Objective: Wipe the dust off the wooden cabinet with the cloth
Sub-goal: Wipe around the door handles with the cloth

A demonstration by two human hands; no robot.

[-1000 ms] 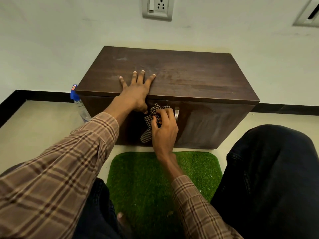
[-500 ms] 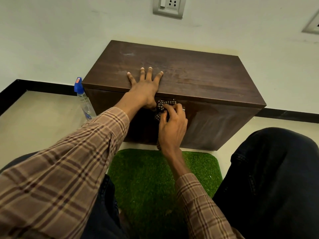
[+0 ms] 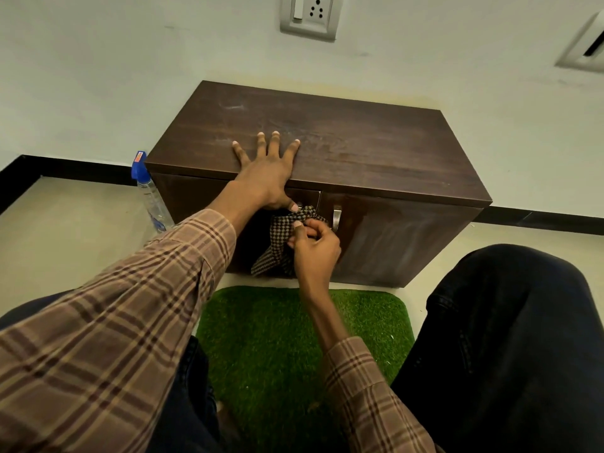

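Observation:
A low dark wooden cabinet (image 3: 376, 148) stands against the wall, its top streaked with pale dust. My left hand (image 3: 264, 171) lies flat on the front edge of the top, fingers spread, thumb hooked over the edge. My right hand (image 3: 315, 248) grips a bunched checkered cloth (image 3: 281, 238) against the cabinet's front, where the two doors meet. Part of the cloth hangs down below my fingers. A metal door handle (image 3: 336, 217) shows just right of the cloth.
A clear spray bottle (image 3: 148, 194) with a blue cap stands on the floor at the cabinet's left corner. A green grass mat (image 3: 261, 338) lies in front of the cabinet between my knees. A wall socket (image 3: 309, 14) sits above.
My right hand has slid a little down and left on the cabinet front, and more cloth now hangs loose below it. My left hand has stayed flat on the top.

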